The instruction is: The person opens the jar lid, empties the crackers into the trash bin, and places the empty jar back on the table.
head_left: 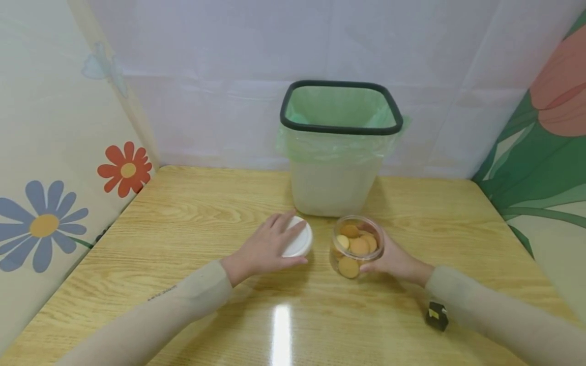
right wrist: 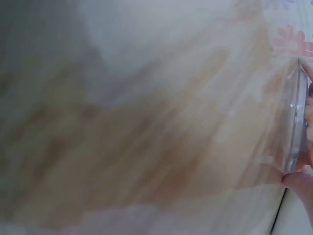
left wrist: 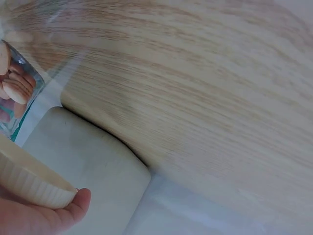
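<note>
My left hand (head_left: 270,245) grips a round white lid (head_left: 298,241) by its edge. In the left wrist view the lid (left wrist: 34,178) shows a ridged rim, with fingertips curled against it. Just to the right, my right hand (head_left: 392,258) holds a clear round jar (head_left: 336,262) by its right side. The jar has no lid on and contains several round golden biscuits (head_left: 359,246). Only a sliver of the jar (right wrist: 293,117) and a thumb appear at the right edge of the right wrist view. A short gap separates the lid from the jar.
Behind both hands stands a pale waste bin (head_left: 331,183) with a black rim and a green liner, against a white sheet. A small black object (head_left: 437,316) is beside the right sleeve. Flower-printed panels flank the wooden table (head_left: 206,203).
</note>
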The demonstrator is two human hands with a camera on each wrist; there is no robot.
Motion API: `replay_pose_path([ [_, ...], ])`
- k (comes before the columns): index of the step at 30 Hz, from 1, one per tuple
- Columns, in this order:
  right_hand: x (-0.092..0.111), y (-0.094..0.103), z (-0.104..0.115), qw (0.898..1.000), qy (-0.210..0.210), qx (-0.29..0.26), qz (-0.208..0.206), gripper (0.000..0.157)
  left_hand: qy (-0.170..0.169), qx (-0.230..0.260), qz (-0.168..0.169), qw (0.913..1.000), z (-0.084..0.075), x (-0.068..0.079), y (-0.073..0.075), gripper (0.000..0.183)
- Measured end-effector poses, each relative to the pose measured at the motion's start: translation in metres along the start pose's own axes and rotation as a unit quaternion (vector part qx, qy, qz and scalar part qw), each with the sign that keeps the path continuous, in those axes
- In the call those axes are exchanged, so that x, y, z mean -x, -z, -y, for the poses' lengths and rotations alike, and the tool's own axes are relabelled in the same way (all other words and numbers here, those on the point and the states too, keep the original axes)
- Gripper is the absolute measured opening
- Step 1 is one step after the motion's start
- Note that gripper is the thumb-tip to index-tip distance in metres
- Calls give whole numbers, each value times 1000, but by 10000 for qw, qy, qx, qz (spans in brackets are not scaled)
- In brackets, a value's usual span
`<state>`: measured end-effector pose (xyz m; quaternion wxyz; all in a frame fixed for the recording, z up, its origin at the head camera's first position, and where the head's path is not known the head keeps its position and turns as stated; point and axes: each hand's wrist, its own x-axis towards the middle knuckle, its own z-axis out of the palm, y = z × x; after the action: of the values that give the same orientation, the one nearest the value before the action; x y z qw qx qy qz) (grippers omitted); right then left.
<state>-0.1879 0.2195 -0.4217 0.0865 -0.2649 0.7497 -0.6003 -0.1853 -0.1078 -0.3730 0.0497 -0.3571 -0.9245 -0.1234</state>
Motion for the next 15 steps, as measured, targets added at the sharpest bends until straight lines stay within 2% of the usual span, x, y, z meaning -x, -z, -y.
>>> replay_pose_path([
  [7,0,0,0,10000,-36,-78,37,111,-90,-116,75,9999,2,2,-3,82],
  [15,0,0,1,9998,127,-118,81,109,-419,-424,97,9982,5,4,-7,83],
])
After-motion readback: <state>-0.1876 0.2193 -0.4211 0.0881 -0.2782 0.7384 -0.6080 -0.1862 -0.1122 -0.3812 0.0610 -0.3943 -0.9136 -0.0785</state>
